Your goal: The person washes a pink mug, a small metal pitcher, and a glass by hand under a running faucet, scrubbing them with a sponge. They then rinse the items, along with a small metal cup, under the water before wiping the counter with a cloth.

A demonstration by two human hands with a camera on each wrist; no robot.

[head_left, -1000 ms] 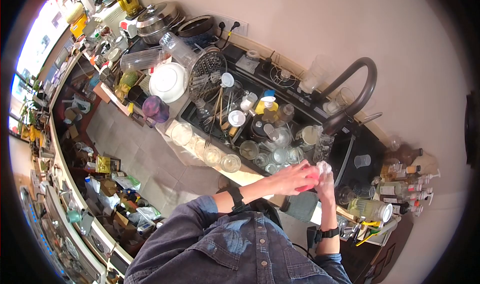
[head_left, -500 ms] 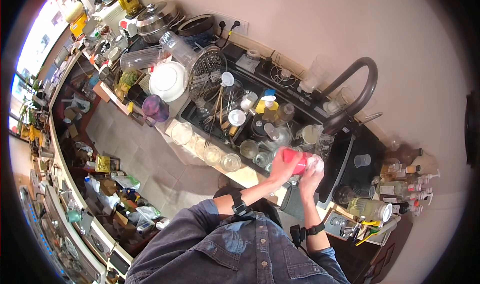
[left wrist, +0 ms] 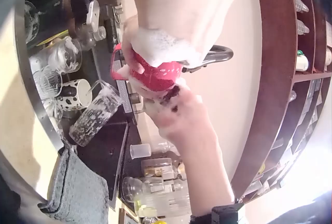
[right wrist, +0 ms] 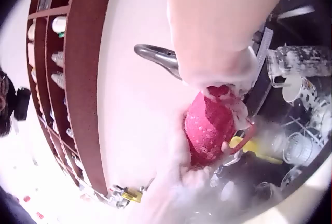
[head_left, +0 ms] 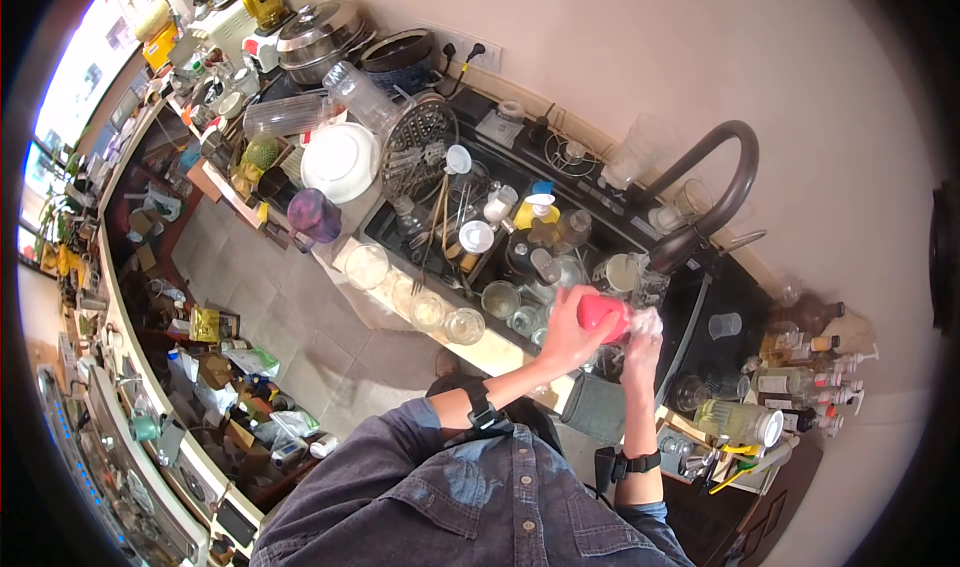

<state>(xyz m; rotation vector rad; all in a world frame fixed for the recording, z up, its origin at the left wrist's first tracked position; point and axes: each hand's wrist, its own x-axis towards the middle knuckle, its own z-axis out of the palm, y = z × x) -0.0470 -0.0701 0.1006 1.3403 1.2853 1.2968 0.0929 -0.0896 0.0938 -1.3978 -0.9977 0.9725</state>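
My left hand [head_left: 565, 345] grips a red mug [head_left: 600, 315] near the sink's front edge. Its handle [right wrist: 246, 140] sticks out beside the left fingers in the right wrist view, and soap bubbles dot its side. At the mug's other end, my right hand [head_left: 640, 359] is curled and coated in white foam. Between the right fingers shows a small dark, foamy thing [left wrist: 170, 95]; its kind I cannot tell. The right fingertips are hidden by suds and the mug. Foam also covers the left hand's wrist side.
Below the hands, the black sink holds several glasses, a spotted cup [left wrist: 77, 95] and a soapy tall glass [left wrist: 97, 114]. A dark faucet [head_left: 735, 167] arches behind. Glass cups [head_left: 464, 325] line the front ledge, a grey cloth [head_left: 594, 407] hangs at the edge, and bottles [head_left: 790, 377] crowd the right.
The red mug has come into fuller view between the hands and turned. The left hand has shifted left and up; the right hand dipped left, then came back right against the mug's end.
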